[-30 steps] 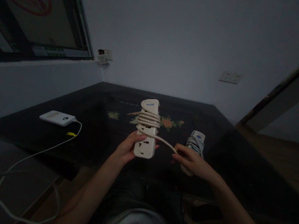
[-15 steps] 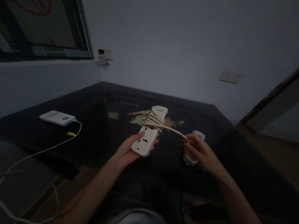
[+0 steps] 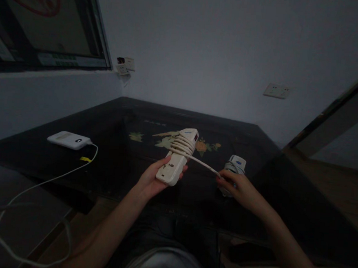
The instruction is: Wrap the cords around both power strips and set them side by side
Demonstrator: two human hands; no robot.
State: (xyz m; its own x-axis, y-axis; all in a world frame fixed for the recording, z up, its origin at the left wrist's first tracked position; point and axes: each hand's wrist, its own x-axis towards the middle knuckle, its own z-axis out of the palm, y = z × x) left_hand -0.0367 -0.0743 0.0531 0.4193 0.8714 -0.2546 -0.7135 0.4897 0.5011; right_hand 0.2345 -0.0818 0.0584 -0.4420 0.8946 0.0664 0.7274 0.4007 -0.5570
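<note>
A white power strip point(image 3: 173, 168) is tilted above the dark table, gripped at its lower end by my left hand point(image 3: 151, 177). Several turns of its white cord point(image 3: 182, 144) wrap around the upper half. From those turns the cord runs taut down to the right, where my right hand point(image 3: 235, 187) pinches it between thumb and fingers. What the cord's far end looks like is hidden by the right hand. Beneath and behind that hand lies a second white power strip point(image 3: 237, 160) with a greyish cord wound round it, partly covered.
On the left of the black table point(image 3: 106, 116) lies a white power bank point(image 3: 68, 140) with a white cable point(image 3: 53, 179) hanging off the front edge. A yellow tag point(image 3: 85, 159) is near it. Wall sockets point(image 3: 277, 90) are on the wall behind.
My right hand has moved slightly down and left, drawing the cord straighter. The power strip in my left hand has rolled a little, showing more of its right side.
</note>
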